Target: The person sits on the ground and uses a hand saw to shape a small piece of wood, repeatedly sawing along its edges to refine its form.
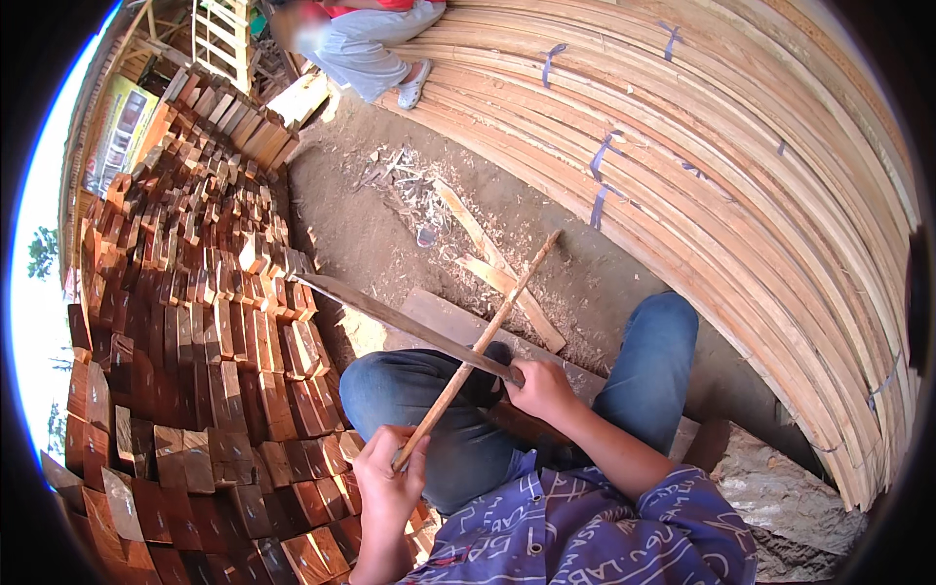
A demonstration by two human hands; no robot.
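My left hand (388,470) is closed around the near end of a long, thin wooden stick (517,291), which slants away to the upper right over my lap. In my right hand (542,391) is the handle end of a machete (380,314). Its long dark blade points to the upper left and crosses the stick at about mid-length. Whether the edge touches the wood, I cannot tell. Most of the handle is hidden inside my right fist. Both tools are above my bent knees, in blue jeans (651,356).
Stacked cut wood blocks (234,390) fill the left side. Long bundled strips (721,156), tied with dark bands, curve along the right. Ahead lie a board (429,310), loose slats (531,317) and shavings (390,175). Another person (375,44) sits at the top; a rough log (780,492) lies lower right.
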